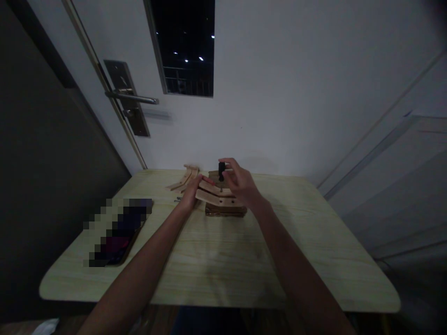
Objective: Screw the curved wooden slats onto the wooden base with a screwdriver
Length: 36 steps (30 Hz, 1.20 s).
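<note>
My right hand [240, 184] grips a short black-handled screwdriver [221, 170], held upright between thumb and fingers. Its tip points down at a bent wooden piece with holes [218, 201]. My left hand [191, 193] is closed on the left end of the bent wooden pieces, which lie side by side. Beneath them is a brown block [225, 211], its material hard to make out. A reddish strip [208, 180] shows by the left fingertips. To the left of that hand lie more bent wooden pieces [186, 179]. Small dark bits, perhaps screws [178, 199], lie near the left wrist.
Everything stands on a pale wood-grain table [279, 260] with rounded corners, pushed against a white door. A phone or tablet [131, 232], partly pixelated, lies at the left. The door has a metal handle [132, 97] and a dark window [185, 46].
</note>
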{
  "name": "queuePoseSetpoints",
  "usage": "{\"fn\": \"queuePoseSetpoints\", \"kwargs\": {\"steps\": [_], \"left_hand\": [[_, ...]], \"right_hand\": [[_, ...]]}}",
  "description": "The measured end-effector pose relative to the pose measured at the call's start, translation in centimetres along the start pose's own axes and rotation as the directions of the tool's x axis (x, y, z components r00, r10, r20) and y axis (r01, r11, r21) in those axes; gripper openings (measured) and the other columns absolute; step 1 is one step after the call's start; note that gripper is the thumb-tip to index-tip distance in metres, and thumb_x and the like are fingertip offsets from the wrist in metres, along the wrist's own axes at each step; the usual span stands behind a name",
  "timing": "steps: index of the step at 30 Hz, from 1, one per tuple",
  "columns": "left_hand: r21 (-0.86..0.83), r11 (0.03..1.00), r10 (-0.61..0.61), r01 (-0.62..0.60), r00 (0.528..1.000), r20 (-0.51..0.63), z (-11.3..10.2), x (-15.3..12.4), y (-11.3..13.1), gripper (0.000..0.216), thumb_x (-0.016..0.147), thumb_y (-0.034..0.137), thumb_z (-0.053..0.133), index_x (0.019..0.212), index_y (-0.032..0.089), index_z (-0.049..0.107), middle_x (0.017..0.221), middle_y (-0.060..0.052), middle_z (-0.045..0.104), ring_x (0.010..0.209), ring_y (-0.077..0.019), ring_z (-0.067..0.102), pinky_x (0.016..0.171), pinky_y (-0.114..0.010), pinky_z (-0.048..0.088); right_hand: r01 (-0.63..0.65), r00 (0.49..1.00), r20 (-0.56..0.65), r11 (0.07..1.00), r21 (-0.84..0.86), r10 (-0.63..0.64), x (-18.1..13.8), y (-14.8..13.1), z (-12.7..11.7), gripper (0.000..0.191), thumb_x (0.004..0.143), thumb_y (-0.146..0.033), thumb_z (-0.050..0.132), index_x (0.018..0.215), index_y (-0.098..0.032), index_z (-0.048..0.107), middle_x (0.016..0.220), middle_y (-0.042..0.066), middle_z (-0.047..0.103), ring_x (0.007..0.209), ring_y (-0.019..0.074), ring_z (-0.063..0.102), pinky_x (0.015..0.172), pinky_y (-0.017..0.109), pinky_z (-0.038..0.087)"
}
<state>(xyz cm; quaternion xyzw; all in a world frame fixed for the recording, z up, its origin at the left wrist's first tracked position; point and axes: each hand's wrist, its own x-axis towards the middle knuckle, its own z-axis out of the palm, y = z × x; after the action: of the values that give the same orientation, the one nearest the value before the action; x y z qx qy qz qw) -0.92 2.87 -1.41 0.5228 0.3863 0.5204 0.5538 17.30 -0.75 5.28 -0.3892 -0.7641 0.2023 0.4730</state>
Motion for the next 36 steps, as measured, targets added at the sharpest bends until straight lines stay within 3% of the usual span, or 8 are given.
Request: {"fn": "queuePoseSetpoints", "kwargs": {"steps": [3,8,12,16,18,22,32,36], "left_hand": [[-0.01,1.0,0.005,-0.005,1.0,0.002,-0.1,0.2,-0.2,0.047,0.083,0.061,0.049,0.074,0.018,0.067,0.066,-0.006,0.068,0.062,-0.0197,0.063,0.06,-0.03,0.047],[-0.007,1.0,-0.004,0.004,1.0,0.008,0.0,0.2,-0.2,0.046,0.082,0.06,0.049,0.074,0.018,0.067,0.064,-0.006,0.068,0.064,-0.021,0.065,0.06,-0.03,0.046],[-0.008,0.999,-0.041,0.041,0.999,0.009,-0.1,0.3,-0.1,0.046,0.081,0.06,0.051,0.074,0.018,0.068,0.065,-0.006,0.069,0.064,-0.0213,0.065,0.059,-0.03,0.046],[-0.018,0.998,-0.06,0.06,0.998,0.005,-0.5,0.7,-0.4,0.045,0.082,0.059,0.051,0.073,0.018,0.068,0.068,-0.006,0.07,0.06,-0.0198,0.063,0.059,-0.03,0.046],[-0.022,0.998,-0.062,0.062,0.998,0.003,-0.5,0.8,-0.6,0.045,0.082,0.058,0.051,0.073,0.018,0.069,0.069,-0.007,0.07,0.061,-0.0203,0.063,0.059,-0.031,0.047],[-0.025,0.997,-0.075,0.075,0.997,0.013,-0.4,0.6,-0.4,0.046,0.082,0.059,0.051,0.074,0.017,0.07,0.07,-0.007,0.071,0.062,-0.0211,0.064,0.06,-0.031,0.047],[-0.025,0.998,-0.05,0.049,0.999,-0.011,-0.3,0.4,-0.3,0.045,0.082,0.059,0.053,0.072,0.017,0.067,0.068,-0.008,0.07,0.062,-0.021,0.064,0.061,-0.032,0.047],[-0.021,0.997,-0.07,0.07,0.998,-0.003,-0.1,0.3,-0.1,0.046,0.083,0.058,0.051,0.072,0.016,0.068,0.068,-0.008,0.07,0.059,-0.0195,0.063,0.058,-0.03,0.047]], "right_hand": [[0.029,0.999,0.017,0.995,0.094,-0.031,0.7,0.0,-0.7,0.025,0.091,-0.033,0.053,0.113,-0.022,0.055,0.102,0.006,0.066,0.085,0.0149,0.066,0.075,0.029,0.055],[0.036,0.982,0.177,0.986,0.161,-0.065,2.3,-0.2,-1.8,0.031,0.085,-0.027,0.059,0.116,-0.022,0.058,0.095,0.003,0.065,0.08,0.0133,0.066,0.076,0.029,0.056],[0.022,0.96,0.268,0.977,0.21,-0.08,3.6,0.0,-2.4,0.025,0.081,-0.023,0.062,0.105,-0.019,0.066,0.104,0.004,0.068,0.079,0.0114,0.065,0.078,0.03,0.056],[0.031,0.974,0.213,0.976,0.214,-0.077,4.4,0.7,-2.4,0.025,0.074,-0.021,0.068,0.099,-0.021,0.069,0.117,0.007,0.067,0.095,0.016,0.066,0.087,0.036,0.055],[0.012,0.974,0.215,0.971,0.237,-0.064,4.5,1.0,-2.2,0.024,0.073,-0.021,0.07,0.097,-0.02,0.068,0.114,0.007,0.068,0.098,0.0171,0.066,0.088,0.038,0.055],[-0.028,0.959,0.279,0.961,0.276,-0.052,4.4,0.8,-2.1,0.024,0.074,-0.022,0.071,0.097,-0.018,0.066,0.095,0.003,0.069,0.084,0.014,0.065,0.083,0.035,0.054],[0.05,0.976,0.21,0.998,0.041,-0.057,4.3,-0.5,-1.6,0.021,0.071,-0.024,0.075,0.086,-0.017,0.062,0.071,-0.002,0.058,0.067,0.0116,0.054,0.064,0.026,0.045],[0.108,0.985,0.147,0.991,-0.079,-0.095,4.2,-0.8,-1.7,0.022,0.069,-0.02,0.073,0.081,-0.018,0.055,0.081,-0.001,0.058,0.068,0.0108,0.051,0.065,0.026,0.042]]}}
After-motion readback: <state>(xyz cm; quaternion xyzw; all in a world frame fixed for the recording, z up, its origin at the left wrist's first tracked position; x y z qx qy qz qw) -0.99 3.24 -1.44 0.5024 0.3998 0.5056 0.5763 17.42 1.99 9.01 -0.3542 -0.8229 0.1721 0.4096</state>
